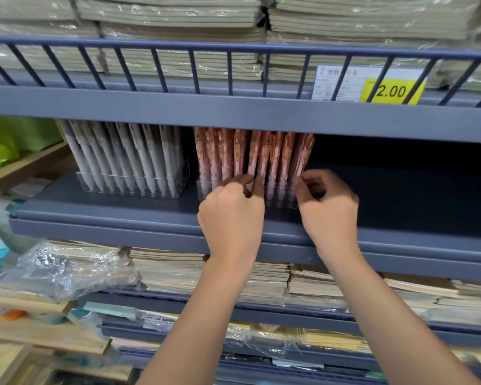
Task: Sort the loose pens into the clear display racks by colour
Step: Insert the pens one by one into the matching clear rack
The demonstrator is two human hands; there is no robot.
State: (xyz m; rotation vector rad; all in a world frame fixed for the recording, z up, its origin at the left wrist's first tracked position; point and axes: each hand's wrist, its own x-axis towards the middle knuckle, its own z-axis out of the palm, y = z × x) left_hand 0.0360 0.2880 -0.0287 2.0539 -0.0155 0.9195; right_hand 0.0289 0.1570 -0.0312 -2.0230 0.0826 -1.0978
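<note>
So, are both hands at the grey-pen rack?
No, the left hand and right hand are at the orange-pen rack, beside the grey-pen rack.

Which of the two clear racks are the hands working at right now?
The right-hand rack, filled with orange-pink pens: the left hand and right hand both reach its front. The other rack holds pale grey pens, untouched.

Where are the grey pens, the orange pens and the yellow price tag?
grey pens (138,157): head view, a barrel mid-row
orange pens (225,154): head view, a left barrel
yellow price tag (392,91): head view, its printed number
</note>
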